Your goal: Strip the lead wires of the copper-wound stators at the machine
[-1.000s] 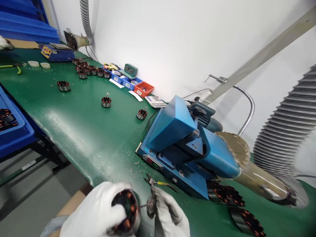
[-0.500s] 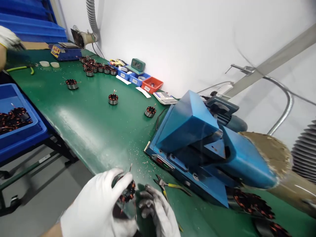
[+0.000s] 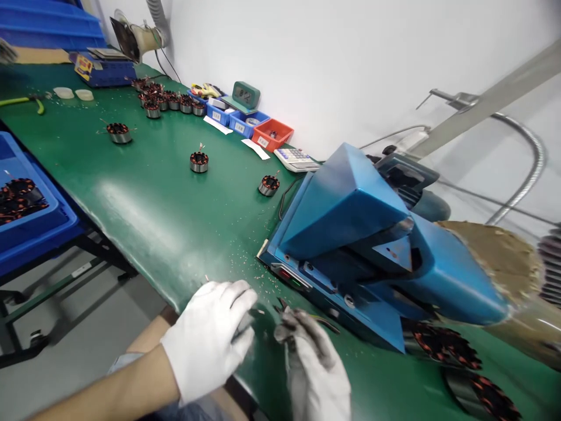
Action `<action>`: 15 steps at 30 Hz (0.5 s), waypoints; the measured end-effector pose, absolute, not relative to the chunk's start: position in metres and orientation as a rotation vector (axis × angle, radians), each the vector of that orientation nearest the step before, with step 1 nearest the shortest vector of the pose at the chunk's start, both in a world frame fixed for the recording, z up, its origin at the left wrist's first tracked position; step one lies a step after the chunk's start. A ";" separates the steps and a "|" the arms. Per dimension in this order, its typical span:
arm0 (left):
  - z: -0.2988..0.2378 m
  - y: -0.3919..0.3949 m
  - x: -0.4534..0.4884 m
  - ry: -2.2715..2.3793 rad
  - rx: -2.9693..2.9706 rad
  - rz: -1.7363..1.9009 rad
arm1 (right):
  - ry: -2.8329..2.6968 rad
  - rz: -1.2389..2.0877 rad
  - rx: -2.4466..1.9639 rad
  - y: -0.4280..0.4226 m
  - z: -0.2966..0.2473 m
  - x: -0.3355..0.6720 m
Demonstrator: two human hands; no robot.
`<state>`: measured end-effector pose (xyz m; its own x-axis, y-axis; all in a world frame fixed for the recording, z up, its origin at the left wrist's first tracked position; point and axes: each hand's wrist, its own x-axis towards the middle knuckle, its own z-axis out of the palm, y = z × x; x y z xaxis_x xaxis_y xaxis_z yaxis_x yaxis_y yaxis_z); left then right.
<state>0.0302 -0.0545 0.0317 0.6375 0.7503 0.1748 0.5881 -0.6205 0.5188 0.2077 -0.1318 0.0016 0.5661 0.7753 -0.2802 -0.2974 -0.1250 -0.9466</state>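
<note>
We're holding grey metal ring stator [image 3: 246,321], mostly hidden, in curled white-gloved left hand [image 3: 214,336] over green bench [image 3: 166,234]. We're bending soiled white-gloved right hand [image 3: 309,356] at yellow-handled metal pliers [image 3: 283,305]; can't tell if gripping.

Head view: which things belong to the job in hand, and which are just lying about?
Likely part of the job:
pliers at the right hand;
copper-wound rings on the green bench;
whatever the left hand covers, too hidden to name.

Seemingly just lying about:
calculator;
digital clock;
paper strips.
</note>
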 end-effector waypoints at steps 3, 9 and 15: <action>0.029 -0.052 0.037 1.073 2.491 0.447 | -0.567 0.921 -1.680 -0.135 -0.018 0.194; 0.026 -0.047 0.040 0.985 2.606 0.254 | -0.648 0.880 -1.721 -0.121 -0.013 0.174; 0.027 -0.045 0.035 0.881 2.602 0.251 | -0.702 0.864 -1.762 -0.122 -0.005 0.171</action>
